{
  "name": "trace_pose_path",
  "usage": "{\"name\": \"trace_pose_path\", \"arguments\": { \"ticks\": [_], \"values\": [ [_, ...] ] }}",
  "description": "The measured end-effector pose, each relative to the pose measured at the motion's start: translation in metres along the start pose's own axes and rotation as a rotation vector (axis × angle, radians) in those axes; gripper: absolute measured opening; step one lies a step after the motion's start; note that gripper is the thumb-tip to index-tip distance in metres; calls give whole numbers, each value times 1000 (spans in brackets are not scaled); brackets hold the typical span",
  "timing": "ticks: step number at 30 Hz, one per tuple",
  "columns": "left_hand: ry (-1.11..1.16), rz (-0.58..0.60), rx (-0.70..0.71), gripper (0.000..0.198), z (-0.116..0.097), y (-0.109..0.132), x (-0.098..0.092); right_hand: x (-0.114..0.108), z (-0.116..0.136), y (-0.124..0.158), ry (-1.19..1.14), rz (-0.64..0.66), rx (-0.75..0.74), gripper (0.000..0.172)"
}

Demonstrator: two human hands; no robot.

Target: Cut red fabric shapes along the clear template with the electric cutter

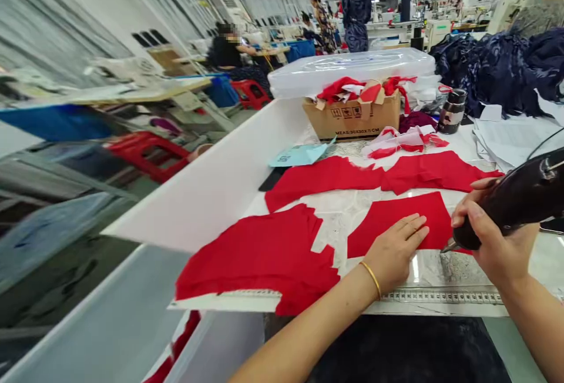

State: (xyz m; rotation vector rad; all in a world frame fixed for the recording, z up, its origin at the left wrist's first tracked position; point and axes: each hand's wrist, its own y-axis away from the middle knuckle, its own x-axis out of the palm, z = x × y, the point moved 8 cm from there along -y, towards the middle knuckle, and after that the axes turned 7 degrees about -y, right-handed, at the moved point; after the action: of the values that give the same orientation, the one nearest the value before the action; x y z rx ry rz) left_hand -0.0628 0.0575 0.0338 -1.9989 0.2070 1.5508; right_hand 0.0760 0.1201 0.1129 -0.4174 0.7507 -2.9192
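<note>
A cut piece of red fabric [396, 218] lies flat on the worktable. My left hand [396, 248] rests on its lower part, palm down with the fingers stretched out. In my right hand [497, 236] is a black handheld tool [524, 195], gripped around its rounded body. Its pointed metal tip [449, 246] is at the lower right edge of this piece; I cannot tell whether it touches the cloth. Behind lie more red fabric pieces [326, 177]. To the left, a stack of red pieces [251, 254] overhangs the table's front edge.
A measuring tape [440, 296] runs along the front edge. A white panel [198, 189] borders the left side. Farther back are a cardboard box [352, 118] of scraps, a light-blue paper [299, 154], a dark jar [452, 111], papers [506, 142] and dark garments [497, 71].
</note>
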Motion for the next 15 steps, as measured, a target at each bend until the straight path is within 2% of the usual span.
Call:
{"name": "trace_pose_path", "arguments": {
  "ticks": [4,15],
  "values": [
    [5,-3,37,59,-4,-3,2,1,1,1,10,-22,-20,18],
    [20,21,7,64,2,-2,9,-4,-6,-3,77,-39,-33,19]
  ]
}}
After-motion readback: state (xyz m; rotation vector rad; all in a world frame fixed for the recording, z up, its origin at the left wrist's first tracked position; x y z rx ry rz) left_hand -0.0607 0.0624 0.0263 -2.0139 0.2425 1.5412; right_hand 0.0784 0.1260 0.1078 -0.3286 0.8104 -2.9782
